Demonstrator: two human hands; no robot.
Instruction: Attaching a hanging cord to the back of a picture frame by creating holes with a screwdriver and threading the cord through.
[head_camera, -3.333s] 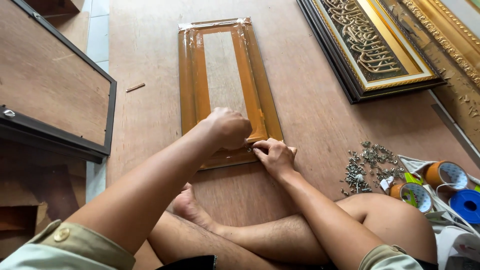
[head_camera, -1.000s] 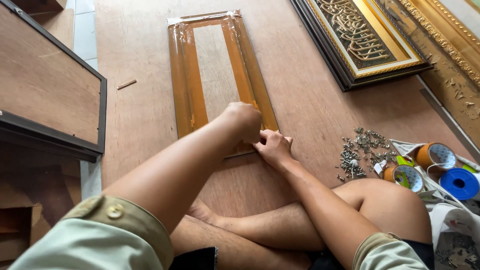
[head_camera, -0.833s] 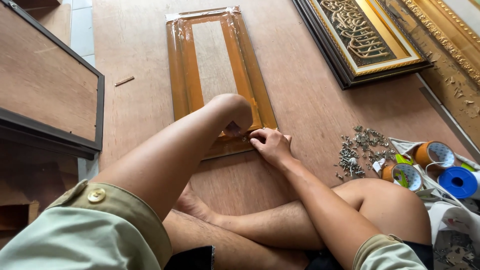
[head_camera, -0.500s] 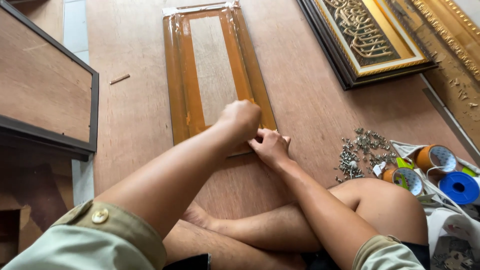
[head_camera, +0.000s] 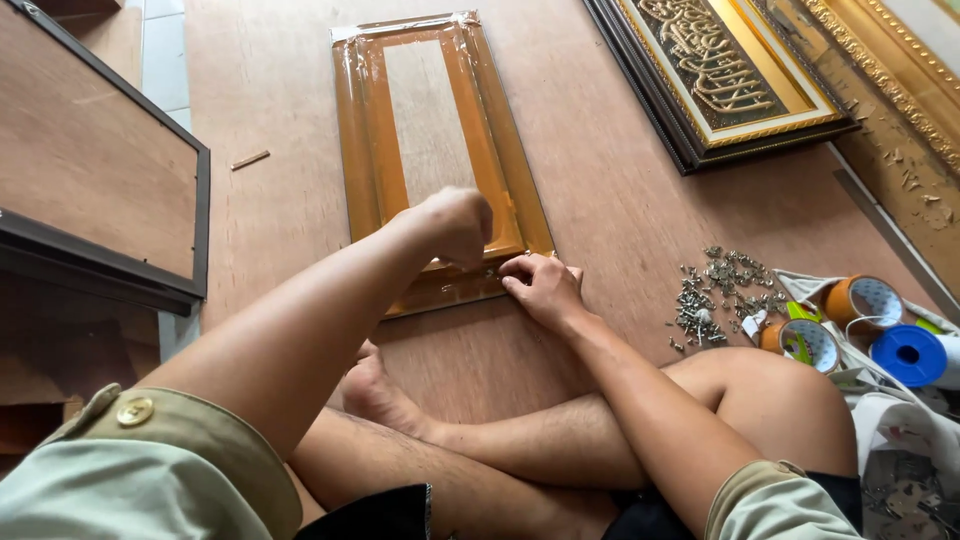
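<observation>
A long orange-brown picture frame (head_camera: 372, 150) wrapped in clear plastic lies flat on the plywood floor in front of me. My left hand (head_camera: 455, 222) is closed in a fist over the frame's near end; what it grips is hidden. My right hand (head_camera: 542, 288) rests at the frame's near right corner, fingers curled and pressing on the edge. I cannot tell whether it pinches anything small. My crossed bare legs (head_camera: 520, 440) lie below the frame.
A pile of small metal screws (head_camera: 720, 290) lies right of my right hand. Tape rolls (head_camera: 865, 300) and a blue spool (head_camera: 912, 355) sit by my knee. A gold ornate framed picture (head_camera: 715, 70) lies far right; a dark-framed board (head_camera: 95, 190) stands left.
My left fist has stayed over the frame's near end with small shifts; my right hand remains at the corner. The view has drifted slightly.
</observation>
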